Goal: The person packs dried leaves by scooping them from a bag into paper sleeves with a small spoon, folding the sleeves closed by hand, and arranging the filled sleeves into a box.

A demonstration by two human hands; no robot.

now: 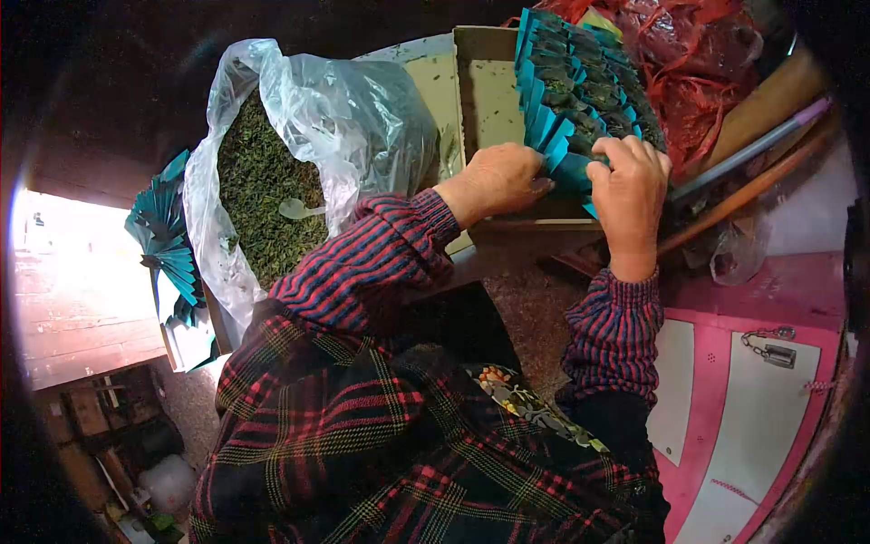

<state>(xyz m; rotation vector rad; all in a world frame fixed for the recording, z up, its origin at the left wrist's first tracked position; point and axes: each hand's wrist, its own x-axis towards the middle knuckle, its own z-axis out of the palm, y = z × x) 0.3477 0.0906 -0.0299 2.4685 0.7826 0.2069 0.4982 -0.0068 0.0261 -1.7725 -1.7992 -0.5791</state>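
- Left hand [507, 181] and right hand [630, 195] are apart at the cardboard box's near end, fingers bent beside a teal packet [571, 172]; their grip on it cannot be told.
- Inside the cardboard box [489, 100], filled packets [584, 77] stand in rows toward its right side.
- Left of the box, a clear bag [372, 113] holds dried leaves [267, 177] and a spoon [297, 209].
- Right of it: red plastic [693, 54].

Left hand [503, 181]: grip hidden by its own curled fingers. Red bag [693, 50] cut off at top edge.
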